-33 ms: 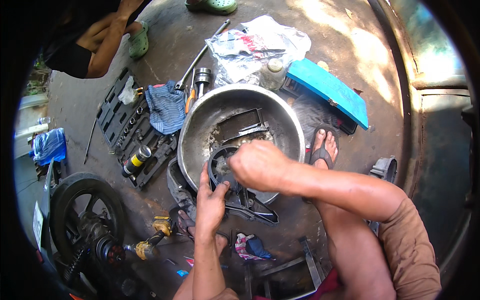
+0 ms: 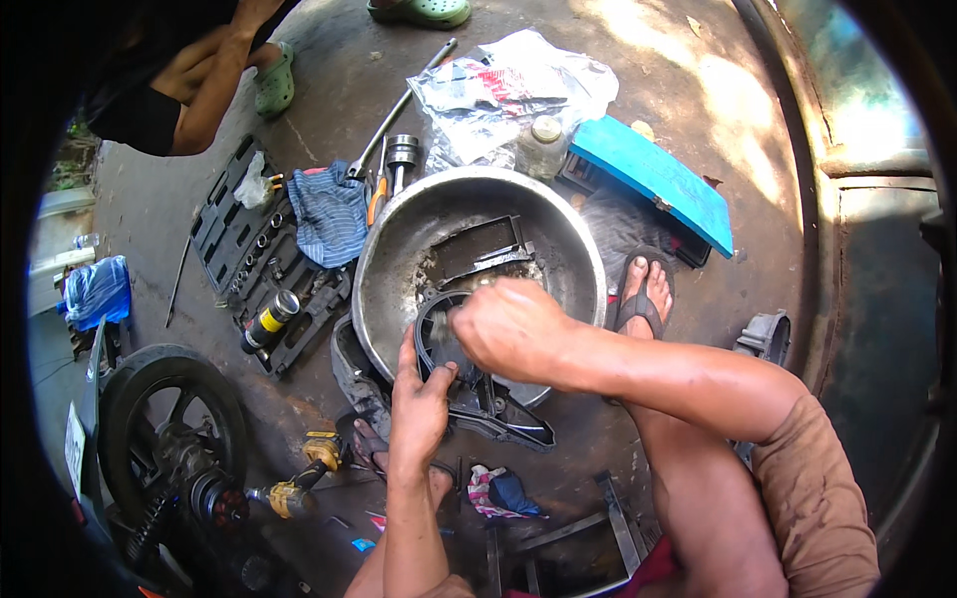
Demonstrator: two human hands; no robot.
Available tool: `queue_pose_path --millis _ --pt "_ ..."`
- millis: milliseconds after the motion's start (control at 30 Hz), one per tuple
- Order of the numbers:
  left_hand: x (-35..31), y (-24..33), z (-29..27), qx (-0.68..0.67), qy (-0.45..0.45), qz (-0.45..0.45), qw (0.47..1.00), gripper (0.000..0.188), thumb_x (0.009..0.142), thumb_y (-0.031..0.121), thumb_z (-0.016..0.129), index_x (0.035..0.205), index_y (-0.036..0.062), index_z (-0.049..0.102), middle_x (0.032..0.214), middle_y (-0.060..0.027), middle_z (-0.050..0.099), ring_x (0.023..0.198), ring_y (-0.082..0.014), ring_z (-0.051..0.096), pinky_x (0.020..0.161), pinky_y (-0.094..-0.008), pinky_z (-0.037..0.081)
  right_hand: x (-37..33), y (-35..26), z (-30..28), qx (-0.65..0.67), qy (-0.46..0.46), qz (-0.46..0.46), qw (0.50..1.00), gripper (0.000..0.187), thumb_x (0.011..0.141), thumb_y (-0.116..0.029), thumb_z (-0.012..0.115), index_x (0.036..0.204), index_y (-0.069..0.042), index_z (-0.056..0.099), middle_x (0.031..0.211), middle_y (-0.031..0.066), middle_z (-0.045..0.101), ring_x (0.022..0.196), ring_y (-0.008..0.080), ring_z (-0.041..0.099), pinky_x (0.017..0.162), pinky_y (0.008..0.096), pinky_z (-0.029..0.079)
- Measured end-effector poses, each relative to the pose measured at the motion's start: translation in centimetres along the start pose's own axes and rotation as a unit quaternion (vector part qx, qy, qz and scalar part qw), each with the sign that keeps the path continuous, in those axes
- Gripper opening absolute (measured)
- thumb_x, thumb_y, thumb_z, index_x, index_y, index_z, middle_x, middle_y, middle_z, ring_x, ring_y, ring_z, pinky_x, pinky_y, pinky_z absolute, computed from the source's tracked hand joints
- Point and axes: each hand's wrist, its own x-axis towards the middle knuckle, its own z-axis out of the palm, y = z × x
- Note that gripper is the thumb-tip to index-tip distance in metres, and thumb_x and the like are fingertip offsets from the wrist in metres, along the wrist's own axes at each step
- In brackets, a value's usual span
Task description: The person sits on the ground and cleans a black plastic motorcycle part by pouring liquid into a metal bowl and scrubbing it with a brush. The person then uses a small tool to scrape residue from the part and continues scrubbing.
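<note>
My left hand (image 2: 419, 407) grips the near left rim of a black part (image 2: 516, 424) with a round, ring-shaped end and a long tapered end. The thumb lies along the inside of the ring. Over the ring's right side, my right hand (image 2: 506, 327) is closed in a fist; whatever it holds, if anything, is hidden under the fingers. The part rests over the near edge of a wide metal basin (image 2: 586, 239). Inside the basin, farther back, lies a dark rectangular frame-like piece (image 2: 478, 247) with dirty residue around it.
Left of the basin are an open socket case (image 2: 224, 224), a blue cloth (image 2: 331, 214) and a spray can (image 2: 271, 321). A yellow drill (image 2: 291, 496) lies near a wheel (image 2: 174, 419). Behind stand a blue toolbox (image 2: 653, 179) and a plastic bag (image 2: 513, 90). Another person (image 2: 204, 110) is at upper left.
My right fist has shifted very slightly left over the ring. The left hand and the black part look the same.
</note>
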Motion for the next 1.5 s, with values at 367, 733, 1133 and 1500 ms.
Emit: queue_pose_path --millis 367,733,1133,1500 --pt "0.8 -0.3 -0.7 0.141 0.039 0.008 0.989 0.077 0.087 0.011 0.061 0.155 -0.0020 0.027 0.120 -0.0254 0.065 0.108 -0.0251 0.063 0.097 -0.0314 0.045 -0.3 0.3 -0.7 -0.020 0.096 0.037 0.995 0.016 0.078 -0.014 0.061 0.067 -0.006 0.069 0.067 0.0180 0.068 0.066 0.0342 0.071 0.061 0.0449 0.057" --pt "1.2 -1.3 -0.7 0.019 -0.007 -0.005 1.000 0.071 0.089 0.003 0.057 0.154 -0.0043 0.028 0.132 -0.0165 0.058 0.112 -0.0182 0.059 0.097 -0.0285 0.046 0.0 1.7 2.5 0.005 0.079 -0.030 0.996 0.020 0.082 -0.019 0.061 0.066 -0.007 0.065 0.065 0.0178 0.067 0.064 0.0347 0.070 0.059 0.0458 0.056" --pt "1.1 -2.4 -1.6 -0.166 -0.013 -0.040 0.985 0.066 0.091 -0.001 0.057 0.153 -0.0007 0.035 0.137 -0.0113 0.056 0.116 -0.0156 0.057 0.100 -0.0286 0.045 -0.7 0.3 2.5 0.045 0.028 -0.049 0.997 0.014 0.082 -0.018 0.061 0.079 -0.008 0.069 0.065 0.0159 0.065 0.063 0.0329 0.069 0.058 0.0445 0.055" --pt "0.7 -2.4 -0.3 -0.119 -0.011 -0.020 0.993 0.066 0.090 0.002 0.057 0.152 -0.0002 0.036 0.131 -0.0082 0.060 0.113 -0.0152 0.059 0.102 -0.0298 0.045 -0.8 -1.1 2.6 -0.004 0.021 -0.020 1.000 0.012 0.083 -0.013 0.058 0.084 -0.006 0.066 0.072 0.0150 0.069 0.068 0.0322 0.071 0.060 0.0445 0.056"
